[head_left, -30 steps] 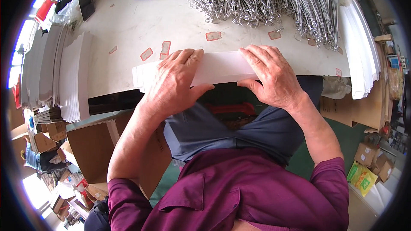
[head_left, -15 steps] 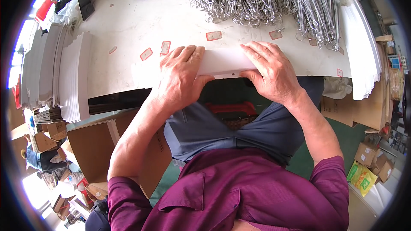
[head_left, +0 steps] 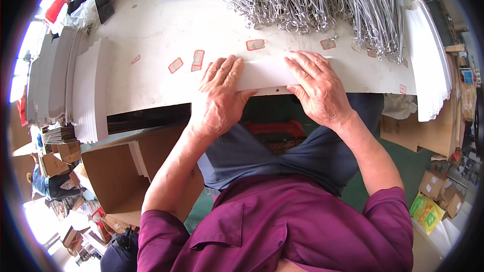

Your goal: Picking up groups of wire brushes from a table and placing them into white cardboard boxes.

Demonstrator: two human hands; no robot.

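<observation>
A long, narrow white card piece (head_left: pixel 267 74), perhaps a folded carton, lies along the near edge of the table. My left hand (head_left: pixel 221 93) grips its left part, fingers laid across the top and thumb along the near side. On the right part, my right hand (head_left: pixel 320 89) does the same, its fingers slightly bent over the far side. Only the middle of the card shows between the hands; its ends are mostly hidden under them.
Beyond the hands lies a big heap of wire-handled brushes (head_left: pixel 302 5) with ring ends. White card stacks stand at the left (head_left: pixel 91 90) and right (head_left: pixel 428 60). Small red-edged labels (head_left: pixel 255 45) are on the white table (head_left: pixel 146 80). An open cardboard box (head_left: pixel 116 171) sits below left.
The white card looks flatter and lower now. My left hand has shifted a little to the right, and its fingers lie straighter over the card. My right hand stays nearly in place.
</observation>
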